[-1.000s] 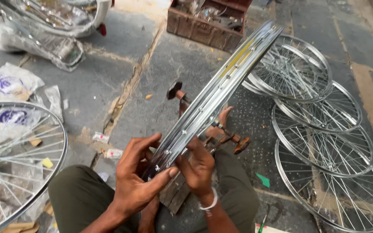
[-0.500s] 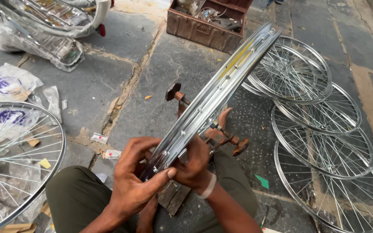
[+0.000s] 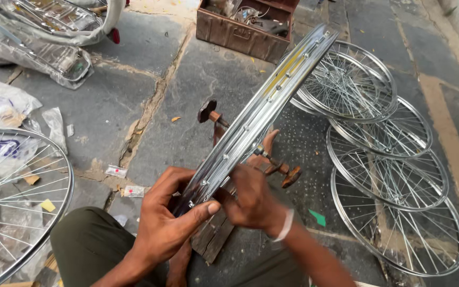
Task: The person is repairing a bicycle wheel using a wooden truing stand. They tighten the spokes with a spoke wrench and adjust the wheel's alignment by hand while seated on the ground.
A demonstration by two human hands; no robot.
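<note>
We grip the chrome wheel rim [image 3: 261, 114] with our left hand [image 3: 168, 223], while our right hand [image 3: 251, 199] pinches its near edge above the stone floor [image 3: 187, 106].

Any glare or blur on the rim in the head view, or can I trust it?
Head view: daylight is soft and even, with no hard shadows; the wheel rim shows bright sheen but its spoke holes stay readable; left hand and right hand are sharp; slight wide-angle bending toward the edges.

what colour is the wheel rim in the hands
Shiny silver wheel rim, with a yellowish reflection near its middle; head view.
</note>
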